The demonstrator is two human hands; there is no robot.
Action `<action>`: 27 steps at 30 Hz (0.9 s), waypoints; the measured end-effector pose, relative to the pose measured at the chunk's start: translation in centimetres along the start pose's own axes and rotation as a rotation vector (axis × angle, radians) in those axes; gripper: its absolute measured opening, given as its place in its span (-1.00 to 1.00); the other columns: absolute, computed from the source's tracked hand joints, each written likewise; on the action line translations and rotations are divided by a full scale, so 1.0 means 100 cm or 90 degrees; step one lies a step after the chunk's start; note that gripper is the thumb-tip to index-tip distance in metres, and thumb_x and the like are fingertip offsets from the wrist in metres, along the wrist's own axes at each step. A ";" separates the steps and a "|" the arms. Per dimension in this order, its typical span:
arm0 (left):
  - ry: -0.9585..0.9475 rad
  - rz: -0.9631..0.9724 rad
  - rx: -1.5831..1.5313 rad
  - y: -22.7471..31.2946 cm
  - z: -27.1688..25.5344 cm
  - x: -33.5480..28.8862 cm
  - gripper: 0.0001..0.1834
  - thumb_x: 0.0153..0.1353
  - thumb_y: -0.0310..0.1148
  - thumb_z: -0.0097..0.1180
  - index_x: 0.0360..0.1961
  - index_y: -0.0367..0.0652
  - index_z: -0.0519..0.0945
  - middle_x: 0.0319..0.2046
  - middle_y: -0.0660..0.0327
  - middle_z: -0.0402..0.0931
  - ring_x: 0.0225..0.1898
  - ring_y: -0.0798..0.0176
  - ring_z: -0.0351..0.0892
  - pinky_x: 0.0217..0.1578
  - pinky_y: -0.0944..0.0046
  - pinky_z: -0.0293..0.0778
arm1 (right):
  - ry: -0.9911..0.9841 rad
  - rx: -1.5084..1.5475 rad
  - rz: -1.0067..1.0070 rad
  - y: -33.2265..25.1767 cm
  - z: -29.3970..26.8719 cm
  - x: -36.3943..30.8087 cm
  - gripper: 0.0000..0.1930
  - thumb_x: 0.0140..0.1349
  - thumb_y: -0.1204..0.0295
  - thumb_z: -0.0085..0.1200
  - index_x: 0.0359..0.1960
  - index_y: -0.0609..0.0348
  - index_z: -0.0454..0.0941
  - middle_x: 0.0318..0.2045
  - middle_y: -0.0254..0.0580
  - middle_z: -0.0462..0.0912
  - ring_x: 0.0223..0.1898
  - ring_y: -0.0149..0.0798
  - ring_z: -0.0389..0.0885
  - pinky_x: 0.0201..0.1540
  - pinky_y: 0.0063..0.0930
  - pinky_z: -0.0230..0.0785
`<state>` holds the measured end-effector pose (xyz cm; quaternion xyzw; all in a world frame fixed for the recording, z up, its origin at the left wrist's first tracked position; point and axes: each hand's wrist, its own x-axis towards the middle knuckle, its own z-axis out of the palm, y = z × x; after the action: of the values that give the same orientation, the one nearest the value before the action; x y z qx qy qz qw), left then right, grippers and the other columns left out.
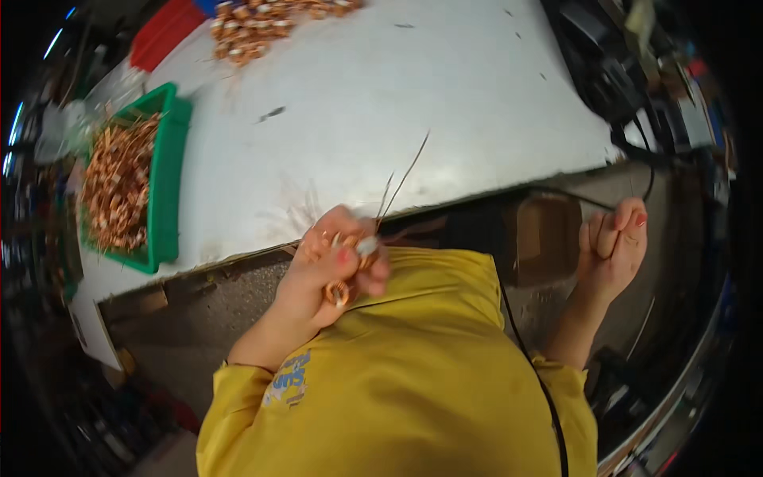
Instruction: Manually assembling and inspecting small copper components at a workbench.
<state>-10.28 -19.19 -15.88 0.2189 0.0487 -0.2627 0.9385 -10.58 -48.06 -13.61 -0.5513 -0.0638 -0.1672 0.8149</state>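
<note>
My left hand (322, 266) is closed around several small copper wire coils, ring-shaped and wound with orange-brown wire. One coil (337, 293) shows its round opening below the thumb. Two thin wire ends (407, 176) stick up out of this fist toward the table. The hand is at the table's front edge, just before my yellow shirt. Off to the right, beyond the table edge, my right hand (613, 248) is raised with its fingers curled and pressed together. Whether anything thin is between those fingers I cannot make out.
A green bin (168, 183) full of copper coils stands on the white table (342, 103) at the left. More coils (250, 32) lie heaped at the back, beside a red bin (165, 33). A black device (604, 87) with cables sits at the right. Below is a brown box (548, 238).
</note>
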 end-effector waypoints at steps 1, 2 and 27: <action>0.077 -0.016 0.024 0.004 0.007 0.003 -0.72 0.09 -0.46 0.07 -0.16 -0.11 0.35 -0.28 0.15 0.32 -0.44 0.26 0.41 -0.48 0.45 0.44 | 0.090 -0.005 0.027 0.007 0.000 0.001 -0.76 0.35 0.32 -0.40 -0.46 0.12 0.22 -0.85 -0.58 -0.02 -0.79 -0.62 -0.14 -0.76 -0.72 -0.26; 0.134 -0.003 0.021 0.009 0.012 0.009 -0.71 0.11 -0.45 0.05 -0.12 -0.14 0.35 -0.25 0.11 0.35 -0.36 0.22 0.43 -0.40 0.42 0.45 | 0.067 0.024 0.031 0.013 0.001 0.000 -0.78 0.35 0.35 -0.39 -0.45 0.11 0.22 -0.84 -0.58 -0.02 -0.77 -0.62 -0.14 -0.75 -0.73 -0.26; 0.155 0.198 0.085 0.063 0.008 0.047 -0.85 0.04 -0.52 0.13 -0.36 -0.26 0.43 -0.40 0.10 0.50 -0.29 0.27 0.54 -0.30 0.46 0.47 | -0.011 -0.076 0.107 0.035 0.030 -0.007 -0.76 0.32 0.33 -0.35 -0.51 0.08 0.26 -0.81 -0.57 0.01 -0.75 -0.62 -0.10 -0.69 -0.73 -0.19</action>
<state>-3.05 -16.94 -13.67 0.3157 0.1095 -0.0891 0.9383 -9.77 -43.99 -15.77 -0.6040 -0.0143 -0.0971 0.7909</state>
